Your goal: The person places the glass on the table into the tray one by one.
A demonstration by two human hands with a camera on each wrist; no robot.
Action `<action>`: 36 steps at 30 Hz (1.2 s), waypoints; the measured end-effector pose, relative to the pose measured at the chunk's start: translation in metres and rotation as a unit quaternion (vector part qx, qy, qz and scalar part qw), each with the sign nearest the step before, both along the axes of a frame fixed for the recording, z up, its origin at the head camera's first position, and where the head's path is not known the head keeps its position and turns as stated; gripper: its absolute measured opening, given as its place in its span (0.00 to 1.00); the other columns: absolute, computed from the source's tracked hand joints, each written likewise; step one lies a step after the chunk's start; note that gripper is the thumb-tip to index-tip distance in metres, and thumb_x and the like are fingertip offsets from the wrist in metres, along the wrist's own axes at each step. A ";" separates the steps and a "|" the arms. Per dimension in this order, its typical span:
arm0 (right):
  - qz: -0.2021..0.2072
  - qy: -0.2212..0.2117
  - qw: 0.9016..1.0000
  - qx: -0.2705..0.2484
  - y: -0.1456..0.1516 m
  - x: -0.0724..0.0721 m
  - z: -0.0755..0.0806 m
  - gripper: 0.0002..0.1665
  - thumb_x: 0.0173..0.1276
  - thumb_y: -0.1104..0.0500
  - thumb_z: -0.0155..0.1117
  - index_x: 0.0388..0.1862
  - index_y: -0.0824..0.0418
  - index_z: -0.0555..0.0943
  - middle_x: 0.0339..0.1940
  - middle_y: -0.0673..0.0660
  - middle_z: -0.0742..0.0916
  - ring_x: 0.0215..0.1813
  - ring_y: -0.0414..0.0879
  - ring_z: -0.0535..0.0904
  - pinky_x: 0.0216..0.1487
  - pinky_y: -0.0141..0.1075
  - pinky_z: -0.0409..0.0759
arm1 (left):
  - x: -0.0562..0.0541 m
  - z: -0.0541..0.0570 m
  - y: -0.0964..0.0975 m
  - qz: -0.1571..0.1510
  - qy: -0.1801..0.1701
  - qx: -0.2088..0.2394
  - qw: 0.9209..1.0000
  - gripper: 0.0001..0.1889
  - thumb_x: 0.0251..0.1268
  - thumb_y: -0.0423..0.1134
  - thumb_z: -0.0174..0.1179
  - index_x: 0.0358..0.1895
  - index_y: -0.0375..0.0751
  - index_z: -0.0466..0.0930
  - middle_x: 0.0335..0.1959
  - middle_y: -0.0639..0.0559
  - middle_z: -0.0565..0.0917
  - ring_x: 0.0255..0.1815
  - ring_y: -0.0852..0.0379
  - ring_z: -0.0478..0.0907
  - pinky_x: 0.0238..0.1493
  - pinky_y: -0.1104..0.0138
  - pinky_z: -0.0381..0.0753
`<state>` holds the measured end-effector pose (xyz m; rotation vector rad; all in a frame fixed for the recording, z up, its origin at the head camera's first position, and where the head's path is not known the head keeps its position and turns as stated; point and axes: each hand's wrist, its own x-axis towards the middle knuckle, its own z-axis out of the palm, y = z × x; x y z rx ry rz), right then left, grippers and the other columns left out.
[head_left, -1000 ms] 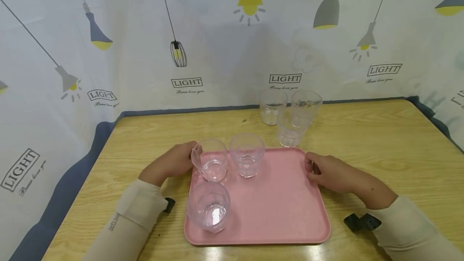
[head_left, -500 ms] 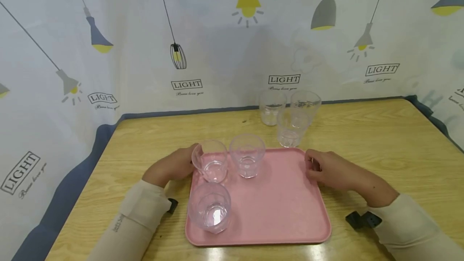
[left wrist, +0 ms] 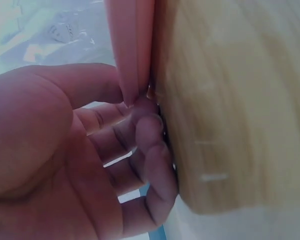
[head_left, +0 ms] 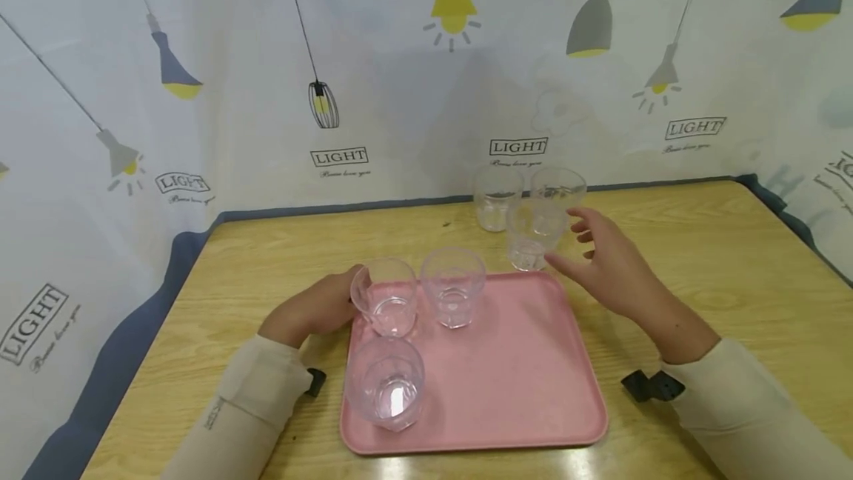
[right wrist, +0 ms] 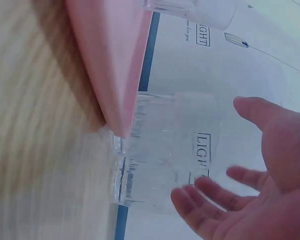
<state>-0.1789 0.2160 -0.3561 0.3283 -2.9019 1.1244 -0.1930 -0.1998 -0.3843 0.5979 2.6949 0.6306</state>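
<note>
On the table lies a pink tray (head_left: 506, 369) carrying three clear plastic cups: one at its back left (head_left: 393, 310), one at its back middle (head_left: 455, 295) and one at its front left (head_left: 386, 384). My left hand (head_left: 324, 306) grips the tray's left edge near the back corner; the left wrist view has the thumb on one side of the pink rim (left wrist: 132, 50) and the fingers curled round the other. My right hand (head_left: 609, 265), fingers spread and holding nothing, is beside the nearest cup (head_left: 529, 250) of the group behind the tray. In the right wrist view its fingers (right wrist: 190, 205) overlap these cups.
Two more clear cups, one on the left (head_left: 494, 206) and one on the right (head_left: 563, 184), stand behind that nearest cup, close together. A white curtain (head_left: 400, 95) printed with lamps hangs along the back edge of the wooden table (head_left: 700, 258).
My right hand has let go of the tray's right edge, opened, and moved up and back to the cups behind the tray. The left hand and the tray stay in place.
</note>
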 end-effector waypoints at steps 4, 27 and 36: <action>-0.008 -0.014 1.000 -0.013 -0.006 -0.010 -0.001 0.59 0.68 0.41 0.67 0.82 0.61 0.44 0.72 0.74 0.66 0.68 0.72 0.68 0.63 0.65 0.73 | 0.001 -0.001 -0.002 0.003 -0.002 0.002 1.000 0.15 0.81 0.45 0.45 0.59 0.42 0.70 0.60 0.38 0.80 0.65 0.40 0.75 0.68 0.44 0.72; -0.013 -0.037 0.998 -0.045 -0.016 -0.030 -0.013 0.64 0.63 0.40 0.72 0.81 0.63 0.43 0.72 0.71 0.69 0.68 0.69 0.69 0.63 0.63 0.73 | -0.001 -0.002 -0.001 0.005 -0.008 0.019 1.000 0.17 0.83 0.47 0.40 0.59 0.42 0.70 0.60 0.39 0.80 0.66 0.41 0.74 0.69 0.45 0.71; -0.012 -0.024 0.999 -0.038 -0.019 -0.034 -0.015 0.63 0.64 0.40 0.71 0.80 0.65 0.44 0.74 0.69 0.69 0.68 0.66 0.71 0.61 0.61 0.75 | 0.000 -0.003 -0.002 0.010 -0.012 0.015 1.000 0.17 0.82 0.46 0.42 0.62 0.41 0.69 0.61 0.38 0.79 0.67 0.40 0.74 0.70 0.45 0.70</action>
